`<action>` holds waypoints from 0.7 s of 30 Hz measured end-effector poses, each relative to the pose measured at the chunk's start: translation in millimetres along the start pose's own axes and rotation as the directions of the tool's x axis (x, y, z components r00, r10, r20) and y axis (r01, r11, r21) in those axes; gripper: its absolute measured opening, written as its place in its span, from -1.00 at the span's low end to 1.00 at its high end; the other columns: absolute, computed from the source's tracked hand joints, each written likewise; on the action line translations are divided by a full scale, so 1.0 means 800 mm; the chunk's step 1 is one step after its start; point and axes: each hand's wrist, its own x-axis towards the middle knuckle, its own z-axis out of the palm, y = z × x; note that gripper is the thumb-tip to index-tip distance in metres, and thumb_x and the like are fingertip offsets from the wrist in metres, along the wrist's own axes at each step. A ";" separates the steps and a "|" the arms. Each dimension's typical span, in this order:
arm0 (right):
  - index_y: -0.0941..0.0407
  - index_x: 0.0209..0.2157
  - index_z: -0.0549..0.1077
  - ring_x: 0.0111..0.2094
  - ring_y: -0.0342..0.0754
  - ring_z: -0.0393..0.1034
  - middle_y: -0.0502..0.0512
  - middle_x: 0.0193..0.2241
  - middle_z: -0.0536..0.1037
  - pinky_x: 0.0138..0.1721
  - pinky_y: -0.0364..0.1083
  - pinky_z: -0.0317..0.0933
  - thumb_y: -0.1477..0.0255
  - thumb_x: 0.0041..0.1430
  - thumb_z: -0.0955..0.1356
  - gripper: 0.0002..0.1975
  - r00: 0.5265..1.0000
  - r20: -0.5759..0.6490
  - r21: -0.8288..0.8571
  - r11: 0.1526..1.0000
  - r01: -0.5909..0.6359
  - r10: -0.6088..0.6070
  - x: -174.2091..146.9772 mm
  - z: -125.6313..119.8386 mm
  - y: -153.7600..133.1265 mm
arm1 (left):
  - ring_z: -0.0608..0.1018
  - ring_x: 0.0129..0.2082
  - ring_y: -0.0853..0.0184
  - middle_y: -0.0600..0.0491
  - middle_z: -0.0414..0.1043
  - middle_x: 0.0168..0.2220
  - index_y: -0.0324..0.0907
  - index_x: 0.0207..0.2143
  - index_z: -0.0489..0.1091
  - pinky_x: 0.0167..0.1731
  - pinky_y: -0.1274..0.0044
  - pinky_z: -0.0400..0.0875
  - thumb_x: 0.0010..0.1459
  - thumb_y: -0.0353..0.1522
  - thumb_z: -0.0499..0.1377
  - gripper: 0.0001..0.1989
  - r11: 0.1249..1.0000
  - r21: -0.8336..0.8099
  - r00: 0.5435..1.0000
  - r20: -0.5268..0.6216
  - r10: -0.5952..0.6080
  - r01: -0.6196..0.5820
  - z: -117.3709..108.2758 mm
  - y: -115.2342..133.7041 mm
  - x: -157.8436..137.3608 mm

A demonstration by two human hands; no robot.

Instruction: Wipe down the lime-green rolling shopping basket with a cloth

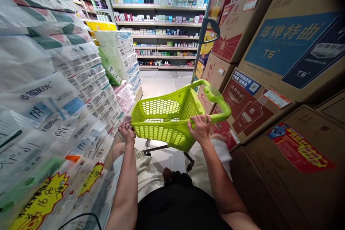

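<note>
A lime-green plastic shopping cart [161,125] stands sideways right in front of my body, its basket showing nothing inside. My left hand [127,130] grips the narrow left end of the basket rim, fingers curled around the edge. Near the handle end, my right hand [199,125] is closed over the near rim of the same cart. The curved green push handle [219,104] rises to the right of that hand. Beneath the basket, the dark wheeled frame [156,148] rests on the white tiled floor, partly hidden by my legs.
Stacked packs of tissue paper [88,75] with price signs line the left side. Liquor cartons [291,43] are piled along the right. A metal pole with a dark loop handle [209,30] stands before the cartons. Shelves of boxed goods [161,36] cross the far end beyond the tiled floor [159,82].
</note>
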 end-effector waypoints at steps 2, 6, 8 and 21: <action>0.05 -0.22 0.49 -0.06 0.05 0.40 0.03 -0.27 0.62 0.34 0.12 -0.12 0.33 0.32 0.36 -0.90 1.000 -0.015 -0.010 1.000 -0.014 0.014 0.000 0.000 0.001 | 0.45 -0.11 0.32 -0.03 0.25 -0.06 -0.22 -0.29 0.46 0.00 0.46 0.49 -0.01 -0.62 0.08 -0.72 0.999 0.038 1.000 0.005 0.024 -0.024 -0.001 0.013 -0.017; 0.05 -0.25 0.49 -0.09 0.06 0.40 0.04 -0.28 0.61 0.32 0.13 -0.11 0.32 0.31 0.37 -0.89 0.999 -0.043 -0.035 0.999 -0.032 0.030 0.000 0.000 0.002 | 0.41 0.14 0.12 -0.11 0.30 -0.01 -0.17 -0.21 0.53 0.28 0.26 0.30 0.02 -0.61 0.10 -0.66 0.976 0.113 0.976 0.128 0.174 -0.188 0.030 0.052 -0.093; 0.05 -0.24 0.49 -0.09 0.08 0.39 0.05 -0.28 0.61 0.32 0.13 -0.11 0.32 0.32 0.37 -0.89 0.999 -0.035 -0.040 0.999 -0.026 0.025 0.000 -0.002 0.003 | 0.40 0.18 0.09 -0.13 0.33 0.05 -0.14 -0.14 0.55 0.29 0.23 0.28 0.03 -0.63 0.06 -0.57 0.955 0.120 0.943 0.232 0.238 -0.271 0.056 0.073 -0.139; 0.02 -0.11 0.46 -0.01 0.08 0.40 0.05 -0.21 0.62 0.38 0.12 -0.20 0.43 0.23 0.36 -0.82 1.000 0.015 0.045 0.999 -0.001 0.000 -0.003 -0.002 0.000 | 0.45 0.14 0.03 -0.17 0.37 0.04 -0.17 0.05 0.51 0.21 0.24 0.36 0.16 -0.54 0.10 -0.57 0.904 0.382 0.970 0.215 0.114 -0.191 0.031 0.062 -0.038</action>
